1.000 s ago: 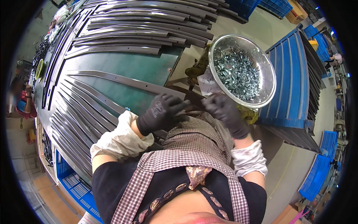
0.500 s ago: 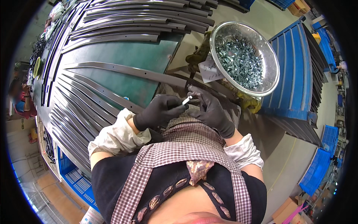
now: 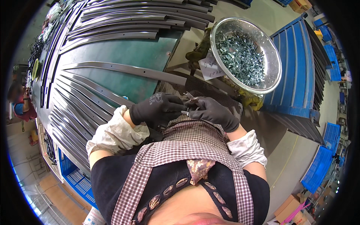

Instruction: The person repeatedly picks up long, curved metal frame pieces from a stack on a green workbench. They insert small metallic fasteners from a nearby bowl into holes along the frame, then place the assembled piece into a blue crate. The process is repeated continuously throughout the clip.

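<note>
My gloved left hand [image 3: 159, 107] and gloved right hand [image 3: 215, 113] meet above my checked apron. The left fingers are pinched together by a small silvery metal clip [image 3: 185, 113], which sits in the gap between both hands. My right hand is closed, its fingers curled inward, with small metallic bits [image 3: 191, 98] showing at its fingertips; their exact shape is hidden. Just beyond the hands, a long dark curved strip [image 3: 129, 70] runs from the table over its edge. To the right stands a round metal basin [image 3: 275, 62] holding many small shiny clips [image 3: 240, 58].
Many dark strips [image 3: 80, 103] lie along the left of the green-topped table [image 3: 123, 52], more at its far side. A paper tag [image 3: 210, 68] hangs by the basin. A blue ribbed metal bin [image 3: 290, 63] stands right. Another person [image 3: 22, 101] is far left.
The left hand has shifted slightly left and turned its back up. My right fingers have curled in, and the clip sits lower between the hands.
</note>
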`<state>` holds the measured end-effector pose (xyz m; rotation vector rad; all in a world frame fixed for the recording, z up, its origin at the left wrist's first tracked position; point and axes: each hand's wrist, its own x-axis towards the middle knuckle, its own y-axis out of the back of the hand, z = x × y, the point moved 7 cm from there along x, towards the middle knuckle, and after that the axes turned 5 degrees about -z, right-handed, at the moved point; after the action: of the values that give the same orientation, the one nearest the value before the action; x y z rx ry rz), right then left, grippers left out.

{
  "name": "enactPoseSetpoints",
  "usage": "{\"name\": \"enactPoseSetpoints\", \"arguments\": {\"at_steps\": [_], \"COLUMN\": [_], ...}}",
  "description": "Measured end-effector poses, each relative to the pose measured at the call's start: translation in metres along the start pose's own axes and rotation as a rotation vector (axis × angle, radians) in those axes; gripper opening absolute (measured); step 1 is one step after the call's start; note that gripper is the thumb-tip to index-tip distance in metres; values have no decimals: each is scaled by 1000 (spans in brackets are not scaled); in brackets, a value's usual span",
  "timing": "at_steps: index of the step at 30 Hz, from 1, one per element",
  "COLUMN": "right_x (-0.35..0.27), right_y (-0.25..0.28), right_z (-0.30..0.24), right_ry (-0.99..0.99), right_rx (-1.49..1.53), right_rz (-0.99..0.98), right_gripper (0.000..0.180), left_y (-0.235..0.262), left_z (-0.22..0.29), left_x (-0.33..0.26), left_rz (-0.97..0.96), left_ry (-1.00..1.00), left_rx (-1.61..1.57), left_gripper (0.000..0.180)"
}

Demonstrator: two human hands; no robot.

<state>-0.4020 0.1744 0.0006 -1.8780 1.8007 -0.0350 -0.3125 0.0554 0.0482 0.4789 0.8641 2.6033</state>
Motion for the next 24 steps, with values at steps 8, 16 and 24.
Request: {"name": "enactPoseSetpoints", "arguments": {"at_steps": [8,16,24], "right_x": [5,33,44], "right_y": [34,44,56], "right_z": [-25,-34,-27], "right_ry": [364,535,376], "right_rx": [-412,-935,-828], "right_rz": [353,448,425], "right_gripper": [41,34,19], "left_y": [63,68,71], "left_z": [-21,-69,-72], "left_x": [-8,-30,-30], "left_rz": [305,290,272], "left_ry": [265,405,424], "left_rx": [651,505,465], "left_gripper": [49,44,42]}}
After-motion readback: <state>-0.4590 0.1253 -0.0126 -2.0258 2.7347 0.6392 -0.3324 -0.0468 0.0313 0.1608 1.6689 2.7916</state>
